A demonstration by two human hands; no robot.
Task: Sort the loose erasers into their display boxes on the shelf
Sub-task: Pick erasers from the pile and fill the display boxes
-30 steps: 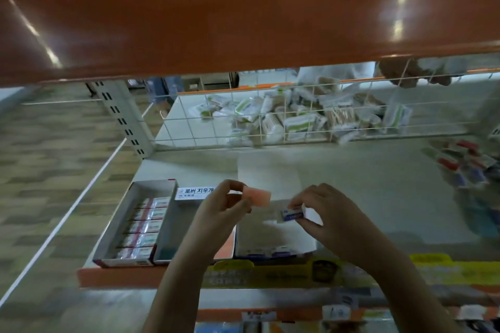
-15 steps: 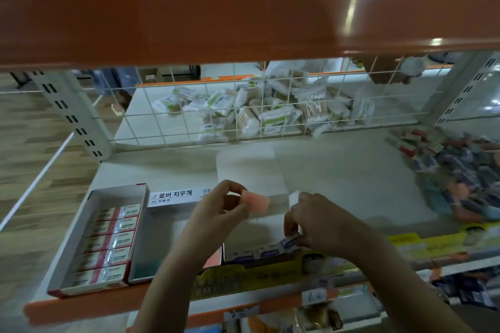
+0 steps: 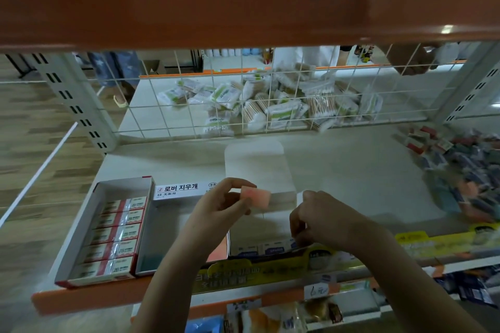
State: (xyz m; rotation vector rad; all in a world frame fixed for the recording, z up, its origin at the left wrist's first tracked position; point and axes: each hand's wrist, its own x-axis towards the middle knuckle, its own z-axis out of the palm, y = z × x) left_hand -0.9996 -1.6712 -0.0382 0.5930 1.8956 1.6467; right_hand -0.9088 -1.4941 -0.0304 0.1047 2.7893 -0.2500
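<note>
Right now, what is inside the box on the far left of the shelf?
The left box holds a row of five wrapped erasers along its right side. The rest shows bare bottom. Nothing covers it.

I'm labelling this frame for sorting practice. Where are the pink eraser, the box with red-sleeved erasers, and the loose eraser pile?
pink eraser (image 3: pixel 256 197), head view, centre of its flat face.
box with red-sleeved erasers (image 3: pixel 81 232), head view, its left wall.
loose eraser pile (image 3: pixel 465 170), head view, middle of the heap.

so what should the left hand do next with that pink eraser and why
Probably lower it into the middle box: the left hand pinches the pink eraser just above and right of it, and the red-sleeved box holds a different kind.
</note>
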